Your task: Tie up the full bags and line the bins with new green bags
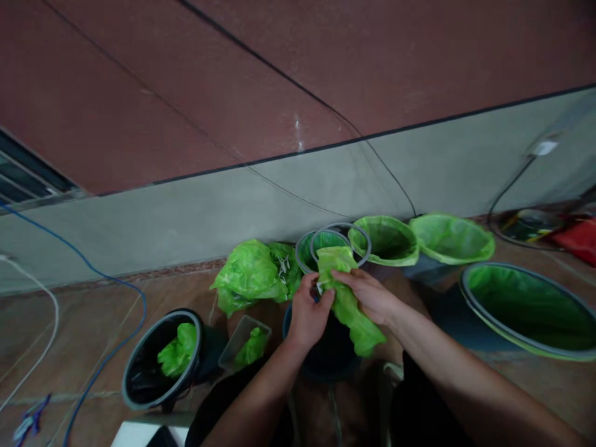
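Note:
A crumpled light-green plastic trash bag [350,305] is stretched between my two hands. My left hand [311,313] has its fingers closed at the bag's left edge. The fingers of my right hand [367,293] grip the bag from the other side. Below them stands a dark trash bin [328,366] between my legs, partly hidden by my hands and the bag. Just beyond the bag, a grey ring-shaped rim [369,239] shows near a lined bin [298,254]; I cannot tell what the ring rests on.
Green-lined bins [384,226], [451,233] stand along the wall, and a larger lined bin [521,304] is at right. Left of my hands lie a stuffed green bag [251,273], a plastic tub [230,355] and a black-lined bin [153,335]. A blue cable [100,270] crosses the floor.

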`<control>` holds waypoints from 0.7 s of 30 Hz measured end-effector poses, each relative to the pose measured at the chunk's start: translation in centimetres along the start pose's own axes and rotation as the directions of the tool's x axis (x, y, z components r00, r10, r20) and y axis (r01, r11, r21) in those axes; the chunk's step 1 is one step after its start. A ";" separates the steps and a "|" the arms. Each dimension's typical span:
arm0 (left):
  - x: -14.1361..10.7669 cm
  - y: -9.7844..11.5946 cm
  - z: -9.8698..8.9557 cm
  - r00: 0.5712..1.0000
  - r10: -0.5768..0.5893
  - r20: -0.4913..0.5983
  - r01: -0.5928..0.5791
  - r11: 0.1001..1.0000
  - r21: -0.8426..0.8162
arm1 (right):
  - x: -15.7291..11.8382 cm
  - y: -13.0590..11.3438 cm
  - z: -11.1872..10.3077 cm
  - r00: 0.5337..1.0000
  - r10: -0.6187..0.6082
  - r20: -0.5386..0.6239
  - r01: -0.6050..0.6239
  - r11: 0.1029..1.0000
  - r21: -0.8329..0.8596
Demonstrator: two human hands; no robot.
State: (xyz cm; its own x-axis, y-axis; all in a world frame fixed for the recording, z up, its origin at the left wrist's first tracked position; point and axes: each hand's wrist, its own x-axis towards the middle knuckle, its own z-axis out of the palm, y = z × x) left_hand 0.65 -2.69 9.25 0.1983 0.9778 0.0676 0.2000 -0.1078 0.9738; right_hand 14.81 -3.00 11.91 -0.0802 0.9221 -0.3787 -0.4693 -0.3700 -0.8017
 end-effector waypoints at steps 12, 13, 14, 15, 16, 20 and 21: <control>2.2 -1.7 -2.6 0.831 -0.513 -0.213 0.207 0.642 -0.738 | -0.5 0.5 -4.3 0.953 -0.191 0.235 0.279 0.859 -0.430; 2.2 -1.6 -2.9 0.832 -0.517 -0.203 0.204 0.624 -0.754 | 0.0 1.1 -4.5 0.957 -0.203 0.206 0.280 0.830 -0.483; 2.2 -1.5 -3.1 0.833 -0.517 -0.197 0.200 0.614 -0.764 | 0.5 1.6 -4.6 0.961 -0.211 0.176 0.273 0.807 -0.523; 2.1 -1.4 -3.3 0.833 -0.516 -0.198 0.195 0.610 -0.768 | 1.0 2.2 -4.7 0.965 -0.214 0.150 0.261 0.792 -0.552; 2.1 -1.3 -3.5 0.829 -0.521 -0.204 0.195 0.610 -0.768 | 1.5 2.6 -4.8 0.968 -0.221 0.123 0.251 0.781 -0.571; 2.4 -1.2 -5.0 0.784 -0.549 -0.289 0.174 0.641 -0.748 | 2.3 2.1 -4.8 0.948 -0.319 -0.017 0.260 0.802 -0.538; 2.6 -1.1 -5.5 0.773 -0.546 -0.322 0.152 0.653 -0.742 | 2.3 1.6 -4.9 0.936 -0.346 -0.056 0.272 0.817 -0.508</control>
State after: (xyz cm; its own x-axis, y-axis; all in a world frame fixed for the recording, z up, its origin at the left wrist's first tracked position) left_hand -4.34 0.96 9.53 -0.2652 0.8728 -0.4098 -0.5513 0.2115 0.8070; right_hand 18.17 -2.08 7.51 0.1367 0.9853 -0.1027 0.0410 -0.1092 -0.9932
